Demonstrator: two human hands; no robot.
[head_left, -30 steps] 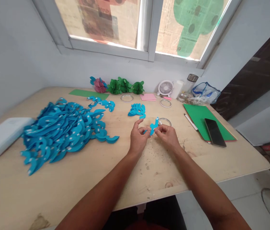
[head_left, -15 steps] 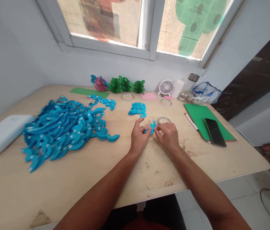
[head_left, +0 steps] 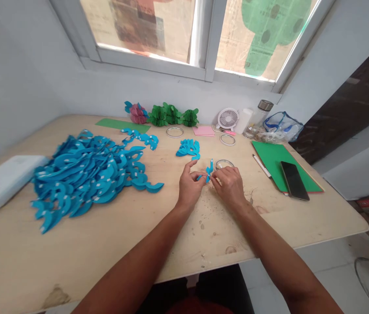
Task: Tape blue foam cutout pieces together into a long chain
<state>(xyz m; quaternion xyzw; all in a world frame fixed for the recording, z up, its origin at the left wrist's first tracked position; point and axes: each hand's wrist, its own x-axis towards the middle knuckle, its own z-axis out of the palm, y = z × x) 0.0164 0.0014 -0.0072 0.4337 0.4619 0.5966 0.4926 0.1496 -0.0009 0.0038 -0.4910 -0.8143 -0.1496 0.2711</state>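
Between my two hands is a small blue paper cutout (head_left: 210,168), with one narrow end pointing up. My left hand (head_left: 190,184) pinches it from the left, thumb and index finger together. From the right, my right hand (head_left: 227,184) has its fingertips closed at the cutout's edge; the exact contact is too small to see. A roll of tape (head_left: 224,164) lies just behind my right hand. Beyond my left hand sits a small stack of blue paper cutouts (head_left: 188,148). To the left spreads a large pile of blue paper cutouts (head_left: 89,172) dotted with white squares.
Two more tape rolls, a left one (head_left: 174,132) and a right one (head_left: 227,139), lie farther back. Green paper ornaments (head_left: 172,114), a small fan (head_left: 228,118) and a bottle (head_left: 261,114) line the wall. At right are a pen (head_left: 261,166), green sheet (head_left: 271,159) and phone (head_left: 294,179).
The blue paper cutout's upper end now stands slightly higher between my fingers. Both hands stay in nearly the same place, and the camera view has shifted very slightly.
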